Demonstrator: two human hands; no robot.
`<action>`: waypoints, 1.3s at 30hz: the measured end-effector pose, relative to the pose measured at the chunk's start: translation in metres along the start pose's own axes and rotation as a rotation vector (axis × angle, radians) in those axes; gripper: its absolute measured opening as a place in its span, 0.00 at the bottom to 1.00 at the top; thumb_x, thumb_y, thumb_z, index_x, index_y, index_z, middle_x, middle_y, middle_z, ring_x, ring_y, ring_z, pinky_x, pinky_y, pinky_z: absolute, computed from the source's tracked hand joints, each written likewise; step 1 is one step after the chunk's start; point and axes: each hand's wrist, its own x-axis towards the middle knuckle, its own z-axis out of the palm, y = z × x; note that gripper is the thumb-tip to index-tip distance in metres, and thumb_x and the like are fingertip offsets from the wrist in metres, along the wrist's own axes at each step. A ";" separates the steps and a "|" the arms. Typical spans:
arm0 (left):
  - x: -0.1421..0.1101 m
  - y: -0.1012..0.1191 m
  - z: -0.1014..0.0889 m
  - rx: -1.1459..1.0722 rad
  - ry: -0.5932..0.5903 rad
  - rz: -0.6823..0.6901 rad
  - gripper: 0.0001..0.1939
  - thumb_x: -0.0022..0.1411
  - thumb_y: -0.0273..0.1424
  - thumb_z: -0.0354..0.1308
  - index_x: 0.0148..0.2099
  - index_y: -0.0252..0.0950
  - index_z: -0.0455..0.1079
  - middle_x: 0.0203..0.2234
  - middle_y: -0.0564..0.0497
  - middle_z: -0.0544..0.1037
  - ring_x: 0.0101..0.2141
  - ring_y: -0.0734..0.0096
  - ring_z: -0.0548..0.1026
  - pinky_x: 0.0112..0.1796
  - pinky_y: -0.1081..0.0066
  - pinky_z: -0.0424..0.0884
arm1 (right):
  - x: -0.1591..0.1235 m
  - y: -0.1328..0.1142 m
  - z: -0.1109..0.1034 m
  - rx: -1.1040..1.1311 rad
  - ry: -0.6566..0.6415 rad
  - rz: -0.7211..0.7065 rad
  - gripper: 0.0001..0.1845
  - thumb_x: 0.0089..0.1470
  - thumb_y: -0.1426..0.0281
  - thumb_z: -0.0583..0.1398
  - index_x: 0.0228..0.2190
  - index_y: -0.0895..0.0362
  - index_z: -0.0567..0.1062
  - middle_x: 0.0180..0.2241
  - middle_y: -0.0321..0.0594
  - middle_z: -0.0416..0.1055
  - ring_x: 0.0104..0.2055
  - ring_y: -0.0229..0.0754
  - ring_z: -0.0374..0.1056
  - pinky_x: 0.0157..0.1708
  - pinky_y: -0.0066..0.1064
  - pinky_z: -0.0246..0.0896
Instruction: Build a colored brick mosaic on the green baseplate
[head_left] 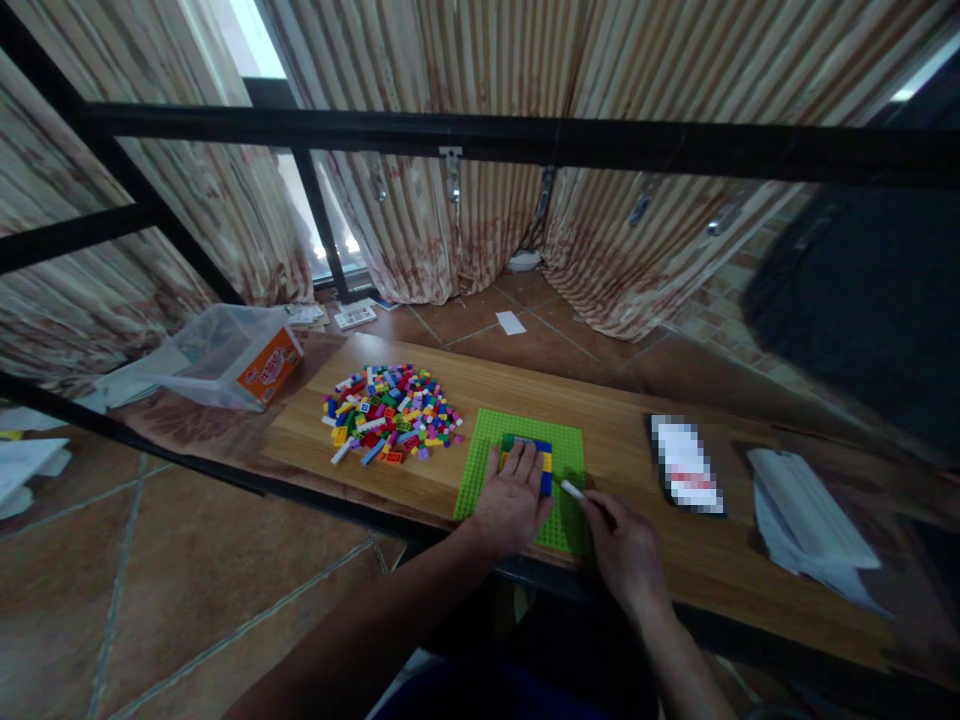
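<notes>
A green baseplate (495, 440) lies on the wooden table (622, 430) in front of me. On it stands a small brick build (546, 455) with blue, yellow and green bricks. My left hand (511, 500) rests flat on that build, fingers spread over its top. My right hand (626, 550) is just right of the plate and pinches a thin white brick (572, 489) whose tip sits at the build's lower right corner. A heap of loose coloured bricks (390, 412) lies to the left of the plate.
A clear plastic tub (225, 355) with an orange label lies tipped at the table's far left. A dark flat object with a blurred face (686, 465) and a pale plastic bag (806, 520) lie to the right. A black metal frame (480, 135) crosses overhead; curtains hang behind.
</notes>
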 end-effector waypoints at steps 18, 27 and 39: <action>0.003 -0.047 -0.005 -0.435 0.201 -0.222 0.33 0.61 0.28 0.47 0.67 0.33 0.43 0.57 0.41 0.66 0.58 0.58 0.62 0.57 0.55 0.63 | 0.091 -0.041 0.028 -0.024 -0.195 -0.198 0.15 0.56 0.63 0.53 0.32 0.55 0.77 0.35 0.41 0.73 0.36 0.42 0.68 0.38 0.34 0.60; 0.005 -0.045 -0.004 -0.347 0.158 -0.186 0.34 0.61 0.27 0.46 0.67 0.30 0.40 0.56 0.41 0.68 0.57 0.59 0.64 0.57 0.56 0.62 | 0.100 -0.036 0.032 -0.060 -0.279 -0.240 0.14 0.56 0.65 0.54 0.31 0.54 0.79 0.33 0.41 0.73 0.36 0.42 0.68 0.39 0.33 0.60; 0.005 -0.042 -0.008 -0.282 0.154 -0.154 0.30 0.62 0.26 0.44 0.66 0.29 0.46 0.56 0.40 0.67 0.57 0.61 0.63 0.58 0.58 0.60 | 0.108 -0.036 0.037 -0.094 -0.321 -0.267 0.13 0.55 0.65 0.55 0.28 0.53 0.79 0.30 0.39 0.74 0.33 0.41 0.68 0.37 0.32 0.60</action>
